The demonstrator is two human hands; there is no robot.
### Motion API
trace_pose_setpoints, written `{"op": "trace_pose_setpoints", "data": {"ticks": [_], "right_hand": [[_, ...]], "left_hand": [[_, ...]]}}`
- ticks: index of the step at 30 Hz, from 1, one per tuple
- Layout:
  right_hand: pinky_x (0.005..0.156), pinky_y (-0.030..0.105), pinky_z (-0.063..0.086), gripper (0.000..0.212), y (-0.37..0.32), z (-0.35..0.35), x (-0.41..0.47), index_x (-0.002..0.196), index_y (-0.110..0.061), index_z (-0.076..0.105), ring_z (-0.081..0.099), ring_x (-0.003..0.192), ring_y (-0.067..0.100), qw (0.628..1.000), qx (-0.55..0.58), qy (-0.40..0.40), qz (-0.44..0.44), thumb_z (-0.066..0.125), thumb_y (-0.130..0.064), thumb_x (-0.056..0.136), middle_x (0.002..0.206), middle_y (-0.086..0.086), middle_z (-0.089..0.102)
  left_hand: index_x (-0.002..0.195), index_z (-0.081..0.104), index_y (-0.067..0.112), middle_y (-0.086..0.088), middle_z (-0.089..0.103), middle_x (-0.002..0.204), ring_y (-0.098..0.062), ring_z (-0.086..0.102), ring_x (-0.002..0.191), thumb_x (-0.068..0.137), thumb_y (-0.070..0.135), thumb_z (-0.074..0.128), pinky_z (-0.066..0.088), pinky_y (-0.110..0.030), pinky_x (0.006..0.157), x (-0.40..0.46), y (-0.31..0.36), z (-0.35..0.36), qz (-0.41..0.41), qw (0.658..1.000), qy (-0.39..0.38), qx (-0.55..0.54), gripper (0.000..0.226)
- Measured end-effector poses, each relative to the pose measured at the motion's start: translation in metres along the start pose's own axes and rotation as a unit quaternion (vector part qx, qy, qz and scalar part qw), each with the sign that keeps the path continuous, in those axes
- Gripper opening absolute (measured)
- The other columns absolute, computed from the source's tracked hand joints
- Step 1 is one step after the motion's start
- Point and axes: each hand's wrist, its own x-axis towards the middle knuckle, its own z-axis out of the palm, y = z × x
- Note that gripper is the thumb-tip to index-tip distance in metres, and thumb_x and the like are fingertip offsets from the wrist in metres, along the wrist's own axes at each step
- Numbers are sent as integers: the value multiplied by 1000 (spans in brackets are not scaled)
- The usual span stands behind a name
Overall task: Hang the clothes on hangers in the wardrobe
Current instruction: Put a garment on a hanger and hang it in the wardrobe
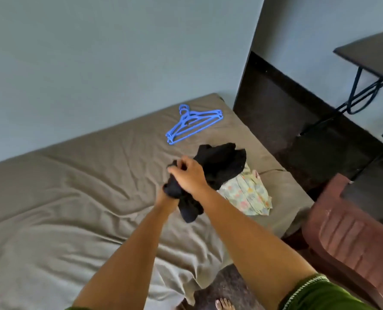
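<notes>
A bunched black garment [219, 166] hangs above the bed, held by both hands. My right hand [187, 174] grips its upper part with curled fingers. My left hand [163, 196] is mostly hidden inside or behind the black cloth, only the wrist showing. Under the garment lies a pale floral garment [247, 194] on the bed. A stack of blue plastic hangers [191, 123] lies farther back on the bed near the wall. No wardrobe is in view.
The bed has a wrinkled grey-brown sheet [74, 198]. A reddish-brown plastic chair [351, 238] stands at the right. A dark table with black metal legs [369, 54] is at the upper right over a dark floor. My bare foot [224, 304] is on the floor.
</notes>
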Motion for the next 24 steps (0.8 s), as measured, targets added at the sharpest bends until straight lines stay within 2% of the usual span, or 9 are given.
{"op": "trace_pose_setpoints", "data": {"ticks": [2,4,6,8,11,13,16,19,24], "right_hand": [[79,29,44,21,-46,1,8,81,-25,52,56,82,14,989,146,-24,1,71,-28,73,83,-1,58],[79,25,44,36,-84,-2,19,105,-25,55,54,96,17,973,222,-62,-23,60,-9,72,101,2,58],[72,15,45,63,-116,-7,23,130,-19,44,47,112,16,977,167,-109,-75,49,11,75,125,6,50],[80,16,46,84,-149,-6,20,145,-27,27,40,125,15,979,44,-113,-162,54,9,74,145,4,36],[98,25,43,99,-213,-1,12,149,-19,19,43,126,15,962,-9,-60,-265,75,-8,68,146,4,37],[85,24,50,80,-258,-3,6,135,-7,43,57,108,16,955,47,-54,-287,82,-5,65,125,8,58],[80,34,56,40,-300,-6,-3,107,-10,65,66,93,20,944,60,-94,-311,80,-5,70,99,7,70],[76,24,54,23,-307,3,-5,94,-24,65,65,86,10,946,64,-120,-296,79,-19,75,90,-6,68],[76,29,54,20,-309,26,3,96,-22,66,66,96,22,960,161,-99,-205,75,-28,80,92,-2,68]], "left_hand": [[132,48,-4,-11,56,129,-17,61,99,97,-4,46,53,-19,79,-4,34,-47,51,996,67,-24,34],[131,48,-6,-16,56,127,-25,57,111,98,-3,46,49,-28,89,-12,71,-95,135,981,136,-28,34],[131,48,-2,-7,57,121,-19,54,110,98,1,48,49,-19,80,-26,113,-138,207,961,172,-68,34],[131,51,3,-7,61,121,-17,58,109,96,8,52,51,-22,87,-47,160,-179,275,945,163,-72,35],[129,53,8,1,60,121,-9,56,108,93,8,56,45,-11,89,-76,221,-226,400,902,150,67,36],[131,52,14,6,59,117,-4,54,103,94,9,56,41,-5,82,-99,254,-247,434,874,141,165,37],[133,44,19,5,57,124,-11,54,111,89,41,65,42,-22,91,-115,279,-276,425,859,170,230,54],[136,36,16,-5,47,128,-23,47,119,63,68,75,45,-41,98,-120,275,-309,355,844,256,310,97],[115,50,4,-17,57,114,-33,54,107,85,29,69,38,-31,77,-129,240,-343,239,827,369,349,43]]}}
